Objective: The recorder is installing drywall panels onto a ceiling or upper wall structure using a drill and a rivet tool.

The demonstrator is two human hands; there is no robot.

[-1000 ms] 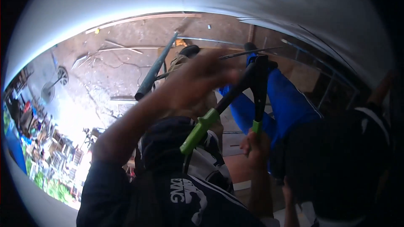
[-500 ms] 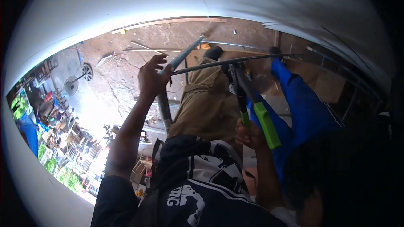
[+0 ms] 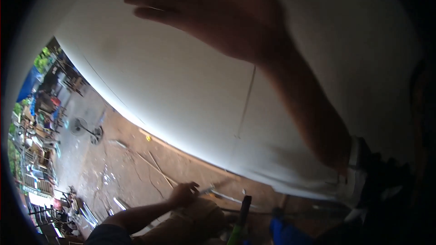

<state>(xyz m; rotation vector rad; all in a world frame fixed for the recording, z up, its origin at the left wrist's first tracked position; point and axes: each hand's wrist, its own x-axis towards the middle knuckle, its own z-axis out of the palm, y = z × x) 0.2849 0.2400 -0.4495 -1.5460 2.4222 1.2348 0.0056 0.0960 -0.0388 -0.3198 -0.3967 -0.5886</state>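
Note:
Low in the head view, my left hand (image 3: 182, 195) is closed around a pale bluish metal tube (image 3: 205, 191), its upper fingers loosely bent. Part of the tube is hidden behind the hand. To the right, a hand tool with a dark head and a green handle (image 3: 234, 235) points upward from the lower edge. My right hand does not show; it is below the picture. Large and close across the upper part, another person's hand (image 3: 218, 18) stretches with fingers straight, pointing left, its forearm coming from the right.
A broad white surface (image 3: 181, 95) fills the upper picture. Wooden strips (image 3: 156, 170) lie on the brown floor (image 3: 122, 163). Farther left stand a fan (image 3: 78, 126) and crowded clutter. Blue trousers (image 3: 286, 231) show at the lower right.
The view has tilted upward and rolled, so my body and tool sit lower. Another person's hand has come up in front. My right hand has left the picture.

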